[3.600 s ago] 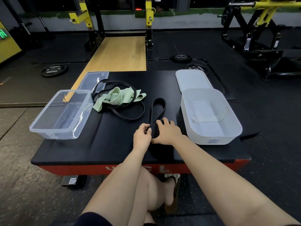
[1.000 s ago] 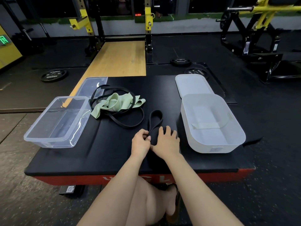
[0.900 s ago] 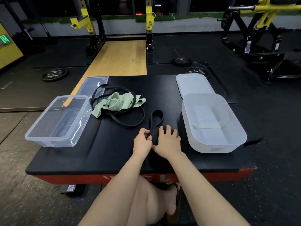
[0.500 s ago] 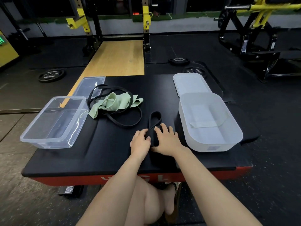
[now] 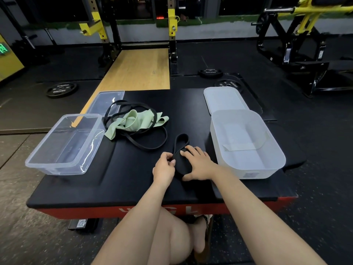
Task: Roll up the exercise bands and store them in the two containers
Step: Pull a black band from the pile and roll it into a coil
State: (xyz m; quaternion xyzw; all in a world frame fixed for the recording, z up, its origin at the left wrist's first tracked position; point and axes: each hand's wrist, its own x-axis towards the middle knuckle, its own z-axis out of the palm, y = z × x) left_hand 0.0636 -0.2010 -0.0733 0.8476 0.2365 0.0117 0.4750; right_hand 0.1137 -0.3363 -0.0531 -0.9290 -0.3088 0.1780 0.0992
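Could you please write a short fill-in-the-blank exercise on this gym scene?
1. Both hands, left and right, grip a half-rolled band coloured ____.
2. The green band lies tangled with a thin black band beside the ____ container.
3. The white container holds a pale ____.

Missing words: black; clear; band

Dim gym, black floor (image 5: 248, 60), yellow racks (image 5: 172, 22)

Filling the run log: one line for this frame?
step: rolling black band | left hand: pinching | right hand: gripping | white container: beside
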